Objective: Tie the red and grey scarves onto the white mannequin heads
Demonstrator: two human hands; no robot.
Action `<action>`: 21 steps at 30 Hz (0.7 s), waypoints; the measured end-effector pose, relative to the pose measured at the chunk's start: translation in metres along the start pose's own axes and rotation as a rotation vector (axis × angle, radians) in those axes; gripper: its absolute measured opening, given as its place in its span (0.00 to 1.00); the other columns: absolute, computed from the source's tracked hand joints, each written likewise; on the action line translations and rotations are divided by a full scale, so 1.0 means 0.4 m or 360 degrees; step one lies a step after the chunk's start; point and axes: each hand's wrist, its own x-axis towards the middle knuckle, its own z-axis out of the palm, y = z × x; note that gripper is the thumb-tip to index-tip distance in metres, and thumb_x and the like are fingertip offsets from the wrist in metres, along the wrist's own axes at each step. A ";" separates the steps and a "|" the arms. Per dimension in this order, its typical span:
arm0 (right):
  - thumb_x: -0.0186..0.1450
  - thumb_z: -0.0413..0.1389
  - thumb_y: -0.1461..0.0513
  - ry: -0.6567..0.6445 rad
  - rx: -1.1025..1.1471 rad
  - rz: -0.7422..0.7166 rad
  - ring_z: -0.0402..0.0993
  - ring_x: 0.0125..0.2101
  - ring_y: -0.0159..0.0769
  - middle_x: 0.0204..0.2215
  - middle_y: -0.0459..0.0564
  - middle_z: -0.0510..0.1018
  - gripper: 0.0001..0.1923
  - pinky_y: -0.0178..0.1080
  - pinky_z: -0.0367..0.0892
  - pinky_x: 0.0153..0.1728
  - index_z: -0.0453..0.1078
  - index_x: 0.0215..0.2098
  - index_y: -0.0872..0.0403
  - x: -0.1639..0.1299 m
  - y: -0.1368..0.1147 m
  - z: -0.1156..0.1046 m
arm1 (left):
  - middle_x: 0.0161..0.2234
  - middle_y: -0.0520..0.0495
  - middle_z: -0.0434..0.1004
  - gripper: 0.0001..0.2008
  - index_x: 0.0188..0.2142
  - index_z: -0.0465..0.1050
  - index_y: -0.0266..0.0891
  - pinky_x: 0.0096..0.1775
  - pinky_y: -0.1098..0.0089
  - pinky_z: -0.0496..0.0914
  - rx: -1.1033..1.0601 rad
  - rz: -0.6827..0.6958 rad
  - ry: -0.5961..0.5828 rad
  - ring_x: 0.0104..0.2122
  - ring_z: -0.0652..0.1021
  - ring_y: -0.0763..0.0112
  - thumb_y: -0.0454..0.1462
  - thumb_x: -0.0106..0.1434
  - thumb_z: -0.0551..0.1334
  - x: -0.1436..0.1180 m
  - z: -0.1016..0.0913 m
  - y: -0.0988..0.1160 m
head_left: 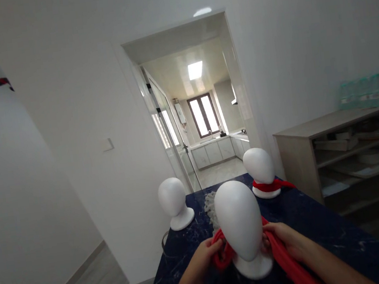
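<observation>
Two hands, left hand [205, 257] and right hand [288, 241], grip a red fabric scarf [291, 264] around the nearest white foam mannequin head [240, 222] on the dark blue marbled table [313, 218]. Wrapping looks underway; crossing the ends seems next. Beyond stand a bare head [173, 200] and a scarfed head [259, 166].

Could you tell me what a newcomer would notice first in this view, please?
Nearest stands a white mannequin head on the dark blue table, with the left hand and right hand holding a red scarf at its neck. Behind it, one head wears a red scarf; another is bare.
</observation>
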 end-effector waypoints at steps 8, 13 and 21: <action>0.59 0.58 0.67 0.0197 -0.0071 -0.0227 0.71 0.16 0.33 0.18 0.42 0.73 0.10 0.34 0.69 0.19 0.69 0.40 0.51 -0.010 0.019 0.028 | 0.35 0.37 0.84 0.15 0.36 0.85 0.35 0.42 0.63 0.74 -0.0601 -0.0106 -0.0441 0.37 0.84 0.54 0.39 0.49 0.69 -0.045 0.125 -0.086; 0.58 0.59 0.63 0.0438 -0.0318 -0.0386 0.70 0.15 0.36 0.18 0.39 0.72 0.17 0.37 0.68 0.18 0.65 0.46 0.50 -0.036 0.031 0.071 | 0.34 0.37 0.85 0.21 0.37 0.86 0.32 0.34 0.67 0.70 -0.0512 -0.0186 -0.0233 0.32 0.82 0.58 0.31 0.41 0.64 -0.024 0.160 -0.096; 0.62 0.59 0.44 0.0695 -0.0970 -0.0773 0.82 0.36 0.47 0.39 0.52 0.84 0.27 0.42 0.73 0.35 0.64 0.52 0.50 -0.147 0.087 0.098 | 0.36 0.42 0.87 0.17 0.42 0.86 0.33 0.45 0.62 0.74 -0.0300 0.0146 0.0021 0.36 0.82 0.57 0.35 0.52 0.71 -0.020 0.210 -0.121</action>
